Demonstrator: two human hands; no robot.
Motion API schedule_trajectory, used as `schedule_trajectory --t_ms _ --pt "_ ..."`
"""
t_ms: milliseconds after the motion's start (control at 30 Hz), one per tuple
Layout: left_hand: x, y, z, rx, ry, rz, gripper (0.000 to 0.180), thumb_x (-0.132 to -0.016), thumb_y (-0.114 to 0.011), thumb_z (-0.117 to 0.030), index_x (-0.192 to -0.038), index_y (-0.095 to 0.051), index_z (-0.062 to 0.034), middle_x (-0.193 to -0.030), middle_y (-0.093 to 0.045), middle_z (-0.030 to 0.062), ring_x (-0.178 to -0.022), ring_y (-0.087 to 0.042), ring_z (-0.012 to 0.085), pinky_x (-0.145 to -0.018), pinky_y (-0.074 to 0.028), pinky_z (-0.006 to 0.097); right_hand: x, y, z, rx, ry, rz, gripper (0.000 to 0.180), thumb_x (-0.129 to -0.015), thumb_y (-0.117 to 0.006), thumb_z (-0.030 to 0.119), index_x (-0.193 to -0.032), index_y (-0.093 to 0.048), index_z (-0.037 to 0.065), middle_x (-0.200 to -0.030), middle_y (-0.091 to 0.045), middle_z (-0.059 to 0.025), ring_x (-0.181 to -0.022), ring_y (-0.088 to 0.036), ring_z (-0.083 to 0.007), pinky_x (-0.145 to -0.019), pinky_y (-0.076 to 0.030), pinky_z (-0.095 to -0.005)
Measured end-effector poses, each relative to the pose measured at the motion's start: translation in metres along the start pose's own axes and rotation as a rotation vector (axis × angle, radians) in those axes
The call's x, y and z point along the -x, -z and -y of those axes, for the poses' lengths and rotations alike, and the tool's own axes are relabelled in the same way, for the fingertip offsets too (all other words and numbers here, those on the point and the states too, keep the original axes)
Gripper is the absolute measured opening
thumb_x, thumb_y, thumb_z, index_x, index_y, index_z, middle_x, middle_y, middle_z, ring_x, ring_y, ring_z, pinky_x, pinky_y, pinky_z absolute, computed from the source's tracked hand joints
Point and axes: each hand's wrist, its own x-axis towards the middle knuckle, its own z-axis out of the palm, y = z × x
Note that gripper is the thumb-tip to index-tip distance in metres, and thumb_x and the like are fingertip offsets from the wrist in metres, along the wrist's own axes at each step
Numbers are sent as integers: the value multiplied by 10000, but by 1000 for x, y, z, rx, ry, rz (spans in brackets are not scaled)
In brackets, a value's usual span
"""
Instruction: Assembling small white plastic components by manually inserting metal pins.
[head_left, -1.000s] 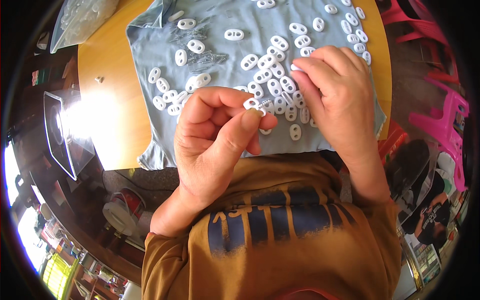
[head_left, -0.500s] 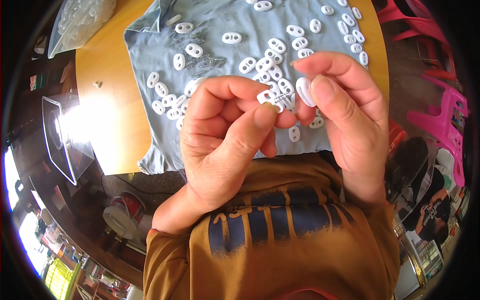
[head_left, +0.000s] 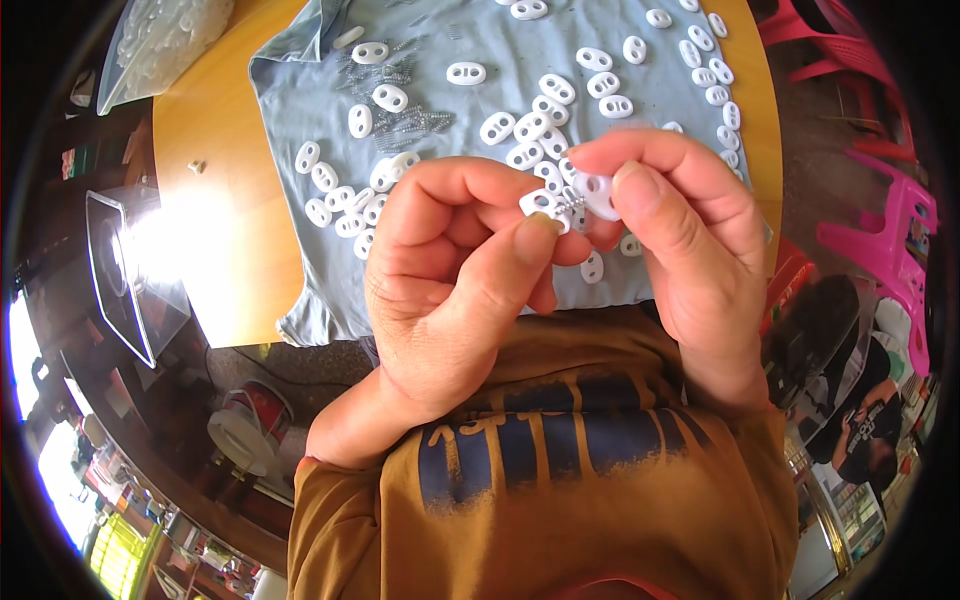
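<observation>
**Two hands join small white parts above cloth-covered counter**

The left hand (head_left: 455,290) pinches a white oval two-hole piece (head_left: 540,203) between thumb and forefinger, fingers curled tight around it. The right hand (head_left: 680,240) pinches a second white piece (head_left: 600,192) the same way. The two pieces are held end to end, raised clear of the counter (head_left: 215,270) and close under the camera, with what looks like a small metal spring (head_left: 570,200) between them; the fine grip appears chosen to keep both parts lined up on it. Whether the spring is seated cannot be told.

Beneath the hands a grey-blue cloth (head_left: 450,40) covers most of the counter and seems meant to stop loose parts rolling. Many more white oval pieces (head_left: 465,72) lie scattered on it, along with a patch of small springs (head_left: 405,120). A clear bag of white parts (head_left: 160,40) sits at the far left corner, a clear plastic box (head_left: 125,270) just off the left edge. Pink plastic chairs (head_left: 885,235) stand to the right. The hands themselves hide the cloth directly below.
</observation>
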Motion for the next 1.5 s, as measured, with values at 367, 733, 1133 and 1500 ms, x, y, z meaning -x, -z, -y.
schedule_trajectory --t_ms 367,733,1133,1500 --pt "-1 7 2 87 -5 92 146 -840 -525 -46 -972 -469 -23 -762 -611 89 -649 -569 102 -498 -429 186 1 13 -3 52 -55 179 290 -888 -510 192 -1053 -556 -42 -922 -606 -90 -808 -562 -128 -746 -442 -259" --pt "-2 2 4 49 7 64 117 -829 -529 -47 -934 -486 -19 -754 -605 85 -646 -599 117 -470 -437 199 0 7 -4 -26 -45 77 294 -890 -506 190 -1077 -549 -32 -831 -581 -16 -737 -520 -77 -674 -417 -223" --pt "-3 2 9 30 0 81 117 -826 -535 -51 -924 -484 -12 -779 -609 104 -657 -596 116 -481 -438 198 0 2 -1 -71 -27 105 295 -880 -520 207 -1061 -550 -24 -824 -571 -6 -725 -510 -51 -660 -427 -184" --pt "-3 4 10 13 -6 82 118 -831 -529 -40 -936 -485 -10 -784 -600 84 -665 -601 116 -490 -442 203 1 1 -2 -92 -64 95 296 -878 -521 208 -1052 -558 -29 -823 -566 -5 -723 -504 -51 -663 -427 -186"
